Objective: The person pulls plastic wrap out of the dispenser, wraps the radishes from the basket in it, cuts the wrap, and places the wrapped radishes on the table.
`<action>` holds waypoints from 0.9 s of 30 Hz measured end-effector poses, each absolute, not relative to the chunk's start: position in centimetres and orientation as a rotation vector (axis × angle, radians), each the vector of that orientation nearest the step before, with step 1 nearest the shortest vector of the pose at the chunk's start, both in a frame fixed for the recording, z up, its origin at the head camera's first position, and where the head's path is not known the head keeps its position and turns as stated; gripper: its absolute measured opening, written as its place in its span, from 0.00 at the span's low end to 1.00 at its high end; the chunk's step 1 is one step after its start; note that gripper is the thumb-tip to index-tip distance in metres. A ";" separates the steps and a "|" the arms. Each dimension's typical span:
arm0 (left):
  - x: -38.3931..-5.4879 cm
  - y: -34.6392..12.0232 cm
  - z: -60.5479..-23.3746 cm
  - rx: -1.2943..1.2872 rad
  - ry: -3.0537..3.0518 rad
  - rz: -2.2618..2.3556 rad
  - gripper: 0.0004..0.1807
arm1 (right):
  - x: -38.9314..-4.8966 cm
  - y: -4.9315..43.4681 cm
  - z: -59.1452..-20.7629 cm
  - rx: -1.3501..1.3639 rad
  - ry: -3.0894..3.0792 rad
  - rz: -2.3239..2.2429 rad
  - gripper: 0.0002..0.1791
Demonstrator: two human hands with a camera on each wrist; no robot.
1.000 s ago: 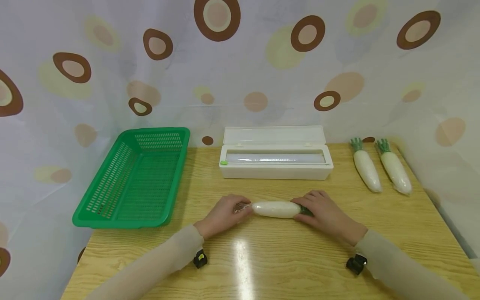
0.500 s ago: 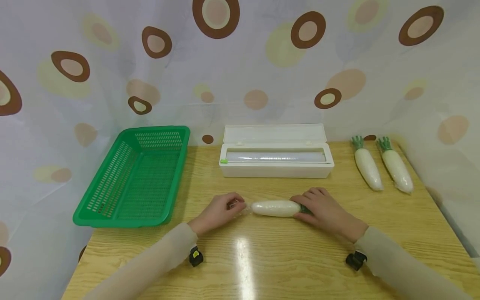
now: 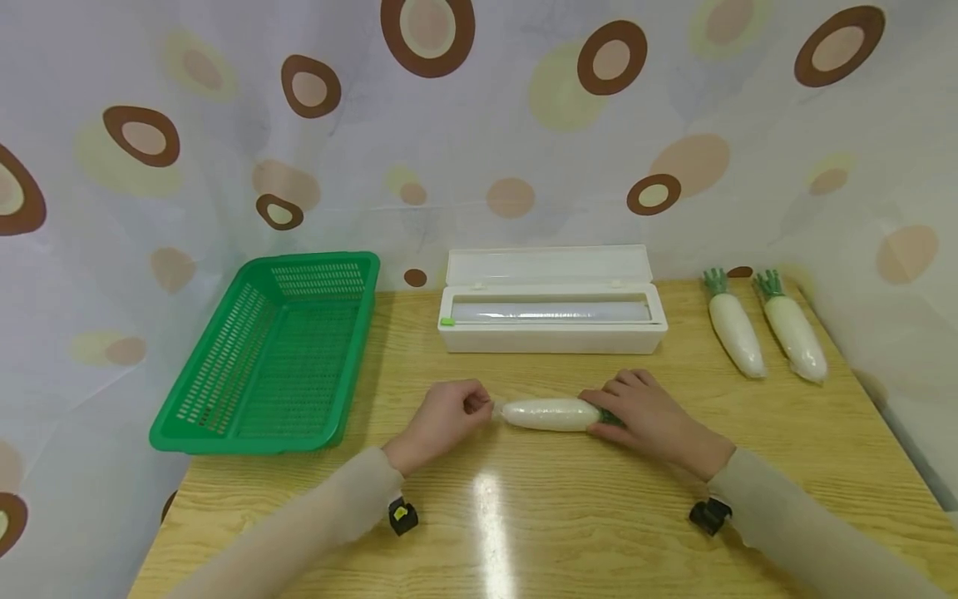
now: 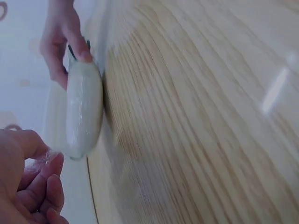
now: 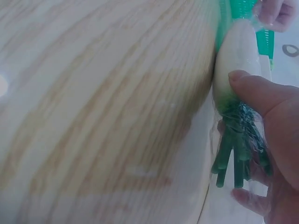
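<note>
A white radish (image 3: 550, 414) in clear plastic wrap lies crosswise in front of me, its green stem stubs (image 5: 236, 149) to the right. My right hand (image 3: 636, 420) grips it at the stem end, thumb on the white flesh in the right wrist view. At the tapered end my left hand (image 3: 449, 416) pinches the loose, gathered plastic wrap (image 4: 46, 157) between thumb and curled fingers. In the left wrist view the left fingertips sit just off the radish's tip, with the film running between.
Behind the radish stands a white cling film box (image 3: 554, 339), lid up, with the film roll (image 3: 550, 312) inside. A green basket (image 3: 352, 366) is at the left. Two wrapped radishes (image 3: 736, 333) (image 3: 795, 337) lie at the back right of the wooden table (image 3: 569, 516).
My left hand slid slightly left off the radish's tip, then pinched the wrap end again closer to it. My right hand keeps its grip on the stem end.
</note>
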State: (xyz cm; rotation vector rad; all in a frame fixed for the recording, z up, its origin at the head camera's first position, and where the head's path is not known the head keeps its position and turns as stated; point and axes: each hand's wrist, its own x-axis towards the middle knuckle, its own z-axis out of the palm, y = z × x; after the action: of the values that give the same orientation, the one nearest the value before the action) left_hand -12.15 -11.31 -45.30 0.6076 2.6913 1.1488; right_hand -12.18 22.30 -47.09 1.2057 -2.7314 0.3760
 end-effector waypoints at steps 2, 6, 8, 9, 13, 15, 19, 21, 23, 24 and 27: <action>-12.0 -10.4 -45.1 0.635 2.706 1.134 0.04 | -12.2 22.2 -47.1 1.214 -2.723 0.367 0.26; -11.8 -8.9 -45.3 0.659 2.726 1.133 0.05 | -12.3 22.1 -47.1 1.243 -2.687 0.358 0.26; -11.8 -8.2 -45.8 0.671 2.730 1.145 0.05 | -12.3 22.1 -47.1 1.252 -2.673 0.358 0.26; -11.8 -8.0 -46.0 0.673 2.731 1.154 0.05 | -12.3 22.1 -47.1 1.256 -2.667 0.362 0.26; -11.6 -7.8 -46.9 0.629 2.622 1.289 0.10 | -12.4 22.1 -47.1 1.266 -2.654 0.375 0.26; -11.5 -8.0 -47.0 0.611 2.565 1.349 0.13 | -12.4 22.1 -47.0 1.269 -2.641 0.370 0.26; -11.3 -8.3 -46.8 0.758 2.603 1.323 0.12 | -12.5 22.1 -46.9 1.265 -2.629 0.353 0.26; -11.3 -8.4 -46.9 0.875 2.665 1.267 0.09 | -12.5 22.2 -46.8 1.258 -2.639 0.353 0.26; -11.4 -8.4 -47.2 0.975 2.729 1.201 0.09 | -12.5 22.2 -46.9 1.251 -2.656 0.350 0.26; -11.5 -8.4 -47.4 1.012 2.748 1.175 0.10 | -12.5 22.2 -46.9 1.247 -2.668 0.350 0.26; -11.9 -8.5 -47.9 1.019 2.721 1.178 0.12 | -12.5 22.3 -46.9 1.238 -2.702 0.346 0.26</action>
State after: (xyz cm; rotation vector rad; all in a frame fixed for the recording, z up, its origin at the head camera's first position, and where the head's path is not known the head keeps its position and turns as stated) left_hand -11.88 -8.45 -47.94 1.0195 2.7212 1.1777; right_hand -12.54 22.26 -46.90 1.2381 -2.7018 0.3462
